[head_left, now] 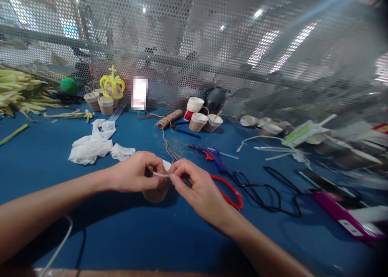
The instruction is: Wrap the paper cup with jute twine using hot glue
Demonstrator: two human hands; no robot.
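Observation:
At the middle of the table, my left hand (135, 173) is closed around the upper part of a small brown cup (155, 195), whose white inside shows between my hands. A pale cord (161, 175) runs across the cup near its rim, from the left fingers to the right. My right hand (197, 185) pinches this cord between thumb and forefinger. Much of the rim is hidden behind the fingers. Just beyond the hands, thin brown twine (165, 141) leads back to a twine roll (172, 118). Red-handled scissors (238, 198) lie partly under my right hand.
A blue glue gun (215, 159) with a black cable lies right of centre. Crumpled white cloth (91, 148) is at left. Several small cups (198, 122) stand along the perforated metal screen (169, 34). A purple power strip (336, 216) sits at right.

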